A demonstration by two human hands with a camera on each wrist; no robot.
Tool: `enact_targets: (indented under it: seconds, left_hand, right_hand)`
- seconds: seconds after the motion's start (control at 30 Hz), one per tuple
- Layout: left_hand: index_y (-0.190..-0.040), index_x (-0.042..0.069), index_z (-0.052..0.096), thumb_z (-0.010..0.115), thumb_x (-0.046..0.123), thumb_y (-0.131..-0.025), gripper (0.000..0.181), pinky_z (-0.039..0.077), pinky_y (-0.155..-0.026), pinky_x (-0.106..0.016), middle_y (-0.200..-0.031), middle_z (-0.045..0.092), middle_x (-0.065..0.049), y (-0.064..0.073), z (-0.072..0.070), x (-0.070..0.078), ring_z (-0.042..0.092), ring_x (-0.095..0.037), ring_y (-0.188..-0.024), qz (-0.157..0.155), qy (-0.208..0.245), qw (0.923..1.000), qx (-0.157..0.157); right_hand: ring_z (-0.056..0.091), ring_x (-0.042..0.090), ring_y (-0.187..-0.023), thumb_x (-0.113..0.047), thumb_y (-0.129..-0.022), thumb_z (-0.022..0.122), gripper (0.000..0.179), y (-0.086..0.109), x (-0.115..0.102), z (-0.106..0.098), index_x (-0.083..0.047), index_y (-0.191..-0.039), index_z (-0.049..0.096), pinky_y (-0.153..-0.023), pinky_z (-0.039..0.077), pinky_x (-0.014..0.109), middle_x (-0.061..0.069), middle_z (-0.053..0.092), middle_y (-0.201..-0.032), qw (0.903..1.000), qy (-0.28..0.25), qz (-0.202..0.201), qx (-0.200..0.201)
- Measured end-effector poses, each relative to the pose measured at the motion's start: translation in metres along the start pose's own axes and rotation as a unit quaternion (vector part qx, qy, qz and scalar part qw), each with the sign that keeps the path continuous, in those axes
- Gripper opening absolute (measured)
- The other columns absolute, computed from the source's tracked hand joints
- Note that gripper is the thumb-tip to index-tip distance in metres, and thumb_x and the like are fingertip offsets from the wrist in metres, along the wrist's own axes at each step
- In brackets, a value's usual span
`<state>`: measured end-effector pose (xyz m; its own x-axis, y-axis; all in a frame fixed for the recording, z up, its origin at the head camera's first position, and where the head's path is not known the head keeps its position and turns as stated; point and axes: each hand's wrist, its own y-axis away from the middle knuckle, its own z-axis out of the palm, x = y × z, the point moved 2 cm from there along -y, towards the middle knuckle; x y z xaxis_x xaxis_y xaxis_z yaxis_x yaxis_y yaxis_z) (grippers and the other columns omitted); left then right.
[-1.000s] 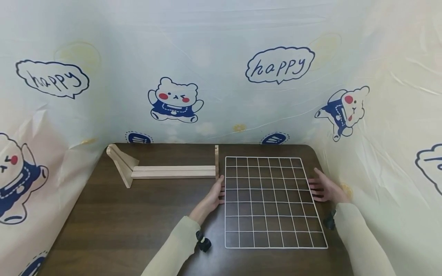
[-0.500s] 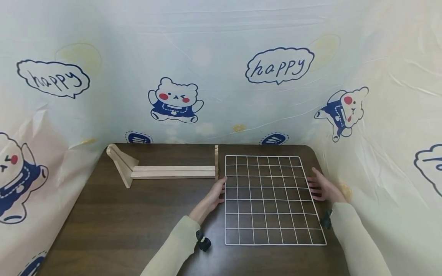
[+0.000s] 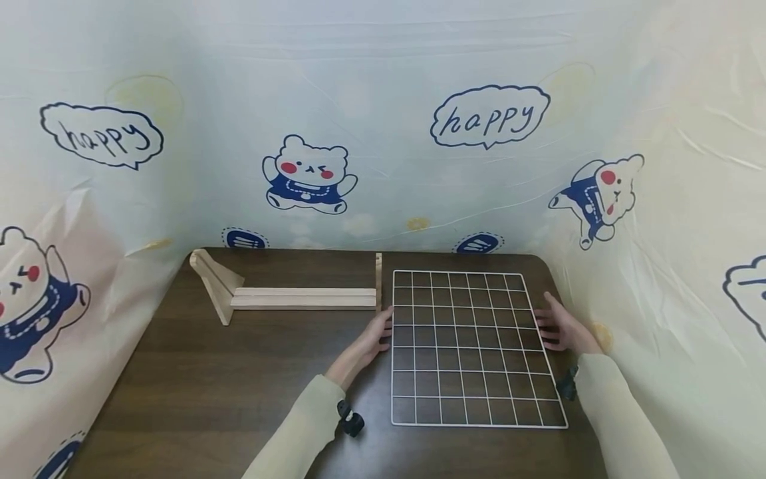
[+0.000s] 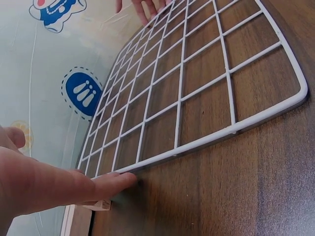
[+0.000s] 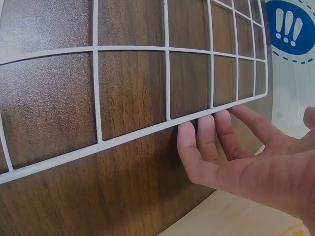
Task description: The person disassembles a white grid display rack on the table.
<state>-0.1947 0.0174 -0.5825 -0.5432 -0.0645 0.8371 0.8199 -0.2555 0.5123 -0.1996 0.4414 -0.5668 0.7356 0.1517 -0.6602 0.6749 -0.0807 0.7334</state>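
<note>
A white wire grid panel (image 3: 459, 347) lies on the dark wooden table, on its right half. My left hand (image 3: 371, 340) is at the panel's left side, its fingers touching the edge wire in the left wrist view. On the opposite side is my right hand (image 3: 565, 330). In the right wrist view its bent fingertips (image 5: 187, 132) touch the outer wire from outside, without wrapping round it. Left of the panel stands a pale wooden frame (image 3: 304, 299), with a crossbar between two end pieces; its right end piece (image 3: 378, 279) is close to my left fingertips.
Dark wood-grain table (image 3: 209, 392) extends to the left and front. A pale curtain (image 3: 383, 166) printed with cartoon bears hangs behind the table and along both sides. Small black devices (image 3: 350, 419) are strapped to both wrists.
The grid panel has shifted slightly away from me, most visibly at its near edge, and both hands remain at its sides. The wooden frame has stayed put; the head view has turned slightly.
</note>
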Motion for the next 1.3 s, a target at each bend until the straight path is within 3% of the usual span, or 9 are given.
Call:
enact_targets:
  seconds: [0.27, 0.57, 0.93, 1.3]
  left_hand:
    - [-0.148, -0.006, 0.019, 0.037, 0.042, -0.102, 0.069, 0.021, -0.111, -0.061, -0.146, 0.024, -0.037, 0.003, -0.001, 0.0, 0.026, -0.05, -0.134, 0.008, -0.015, 0.9998, -0.006]
    - [-0.149, -0.005, 0.016, 0.035, 0.044, -0.102, 0.071, 0.02, -0.111, -0.062, -0.148, 0.022, -0.036, 0.006, -0.001, 0.0, 0.024, -0.048, -0.137, 0.01, -0.022, 0.9996, -0.013]
    - [-0.145, -0.005, 0.029, 0.03, 0.043, -0.104, 0.064, 0.02, -0.11, -0.064, -0.15, 0.021, -0.035, 0.006, -0.003, -0.001, 0.024, -0.048, -0.137, 0.014, -0.035, 0.9991, -0.018]
    - [-0.151, -0.005, 0.012, 0.033, 0.047, -0.102, 0.074, 0.019, -0.112, -0.061, -0.149, 0.023, -0.035, 0.002, -0.012, -0.001, 0.025, -0.045, -0.138, -0.001, -0.008, 0.9991, -0.04]
  right_hand:
    - [0.044, 0.036, -0.109, -0.072, -0.092, 0.013, 0.098, 0.004, -0.003, 0.003, 0.009, -0.147, 0.024, -0.087, 0.047, 0.048, 0.025, 0.034, -0.133, 0.9995, 0.026, -0.016, -0.005]
    - [0.039, 0.042, -0.118, -0.077, -0.088, 0.01, 0.105, 0.001, -0.003, 0.004, 0.009, -0.147, 0.023, -0.087, 0.046, 0.048, 0.028, 0.026, -0.142, 0.9992, 0.035, -0.017, -0.003]
    - [0.041, 0.038, -0.114, -0.079, -0.086, 0.01, 0.106, 0.001, 0.0, 0.002, 0.007, -0.147, 0.025, -0.085, 0.047, 0.047, 0.026, 0.031, -0.139, 0.9996, 0.025, -0.016, 0.001]
    - [0.042, 0.033, -0.11, -0.077, -0.088, 0.005, 0.103, 0.002, 0.006, 0.001, 0.004, -0.149, 0.022, -0.083, 0.046, 0.045, 0.023, 0.031, -0.138, 0.9998, 0.007, -0.018, -0.001]
